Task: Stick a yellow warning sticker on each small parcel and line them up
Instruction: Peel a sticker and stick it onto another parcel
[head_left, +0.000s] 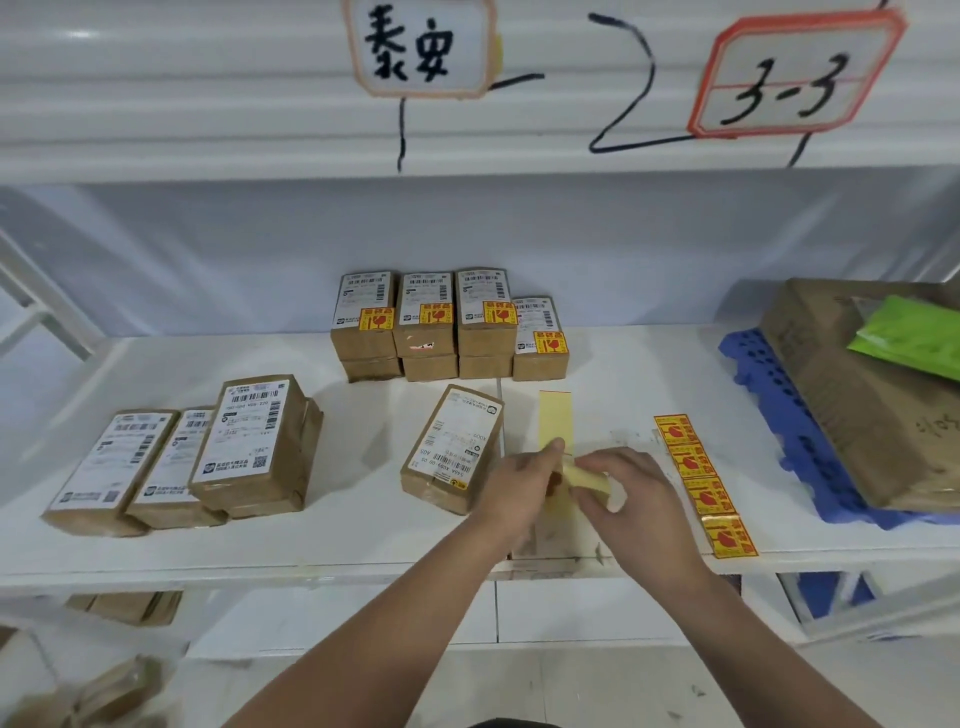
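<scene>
Both hands meet at the shelf's front middle. My left hand (524, 488) pinches the pale yellow backing strip (556, 415), which runs away from me. My right hand (626, 493) grips a yellow sticker (587, 478) peeled partly off that strip. Just left of my hands lies a brown parcel (453, 448) with a white shipping label and no sticker. A strip of yellow-and-red warning stickers (701, 483) lies to the right. At the back, a row of stacked parcels (449, 327) carry stickers. Unstickered parcels (182, 467) sit at the left.
A white shelf (363, 540) holds everything. At the right a large cardboard box (857, 395) with a green bag (914, 338) rests on a blue plastic pallet (763, 384). Handwritten tags hang on the shelf above. More brown parcels (124, 605) lie on the lower shelf.
</scene>
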